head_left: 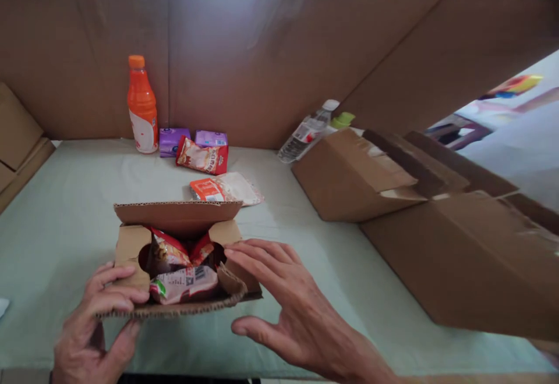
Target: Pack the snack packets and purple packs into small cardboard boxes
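Note:
A small cardboard box stands with its top flaps raised near the front of the table. Inside it lie red snack packets and a pale packet with a barcode. My left hand pinches the front flap at its left end, fingers on top over the left side flap and thumb below. My right hand is open, its fingers stretched out over the right side flap and its thumb held apart.
Behind the box lie a white-and-orange packet, a red packet and purple packs. An orange bottle stands at the back. A clear bottle leans beside larger cardboard boxes on the right. Cardboard walls border the table.

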`<state>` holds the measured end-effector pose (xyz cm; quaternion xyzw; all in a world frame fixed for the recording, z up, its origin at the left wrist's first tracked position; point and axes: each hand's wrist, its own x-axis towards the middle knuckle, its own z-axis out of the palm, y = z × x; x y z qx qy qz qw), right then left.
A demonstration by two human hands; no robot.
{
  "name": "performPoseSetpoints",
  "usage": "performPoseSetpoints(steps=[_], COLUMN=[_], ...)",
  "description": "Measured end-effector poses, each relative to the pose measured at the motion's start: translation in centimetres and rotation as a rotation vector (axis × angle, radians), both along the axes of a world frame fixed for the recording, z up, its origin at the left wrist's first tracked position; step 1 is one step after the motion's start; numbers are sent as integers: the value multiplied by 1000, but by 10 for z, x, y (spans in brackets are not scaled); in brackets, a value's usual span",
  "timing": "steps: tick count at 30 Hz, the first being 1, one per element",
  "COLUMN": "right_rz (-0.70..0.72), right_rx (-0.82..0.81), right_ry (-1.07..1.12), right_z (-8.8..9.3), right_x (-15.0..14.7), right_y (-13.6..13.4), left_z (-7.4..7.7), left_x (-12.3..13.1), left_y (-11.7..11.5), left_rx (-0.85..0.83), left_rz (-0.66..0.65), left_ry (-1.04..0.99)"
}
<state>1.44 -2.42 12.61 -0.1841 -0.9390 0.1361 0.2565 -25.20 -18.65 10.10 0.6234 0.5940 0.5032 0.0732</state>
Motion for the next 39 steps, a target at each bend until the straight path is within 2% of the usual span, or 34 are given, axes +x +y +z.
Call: performPoseSetpoints(steps=[3,5,7,9,15,23,28,34,37,39], right_rz=[19,106,201,220,55,-139,-142,-109,-35,85], right_rx=[-46,-64,-66,-22,214,258,122,-171,-265,-241], right_ry=[29,23,44,128,251,262,230,433,319,170], right_z=[6,13,20,25,22,4,-3,-24,-22,-16], right_x=[-1,-6,-11,-13,0,21,23,17,14,10], right_y=[2,4,7,7,-8,-7,-9,-30,-33,-31], left_z=[14,19,19,18,17,13,12,15,18,21], left_x=[-16,-23,-26,-23,-12,-16,-24,-24,-23,-24], left_y=[-1,-1,-2,-2,-1,3,3,5,7,8], left_rx=[-84,-101,-97,-89,-76,-72,-64,-39,-25,-21], left_rz=[-247,-311,-294,-255,-199,-201,-271,-282,-301,-315], left_ry=[69,96,94,78,121,45,18,56,59,51])
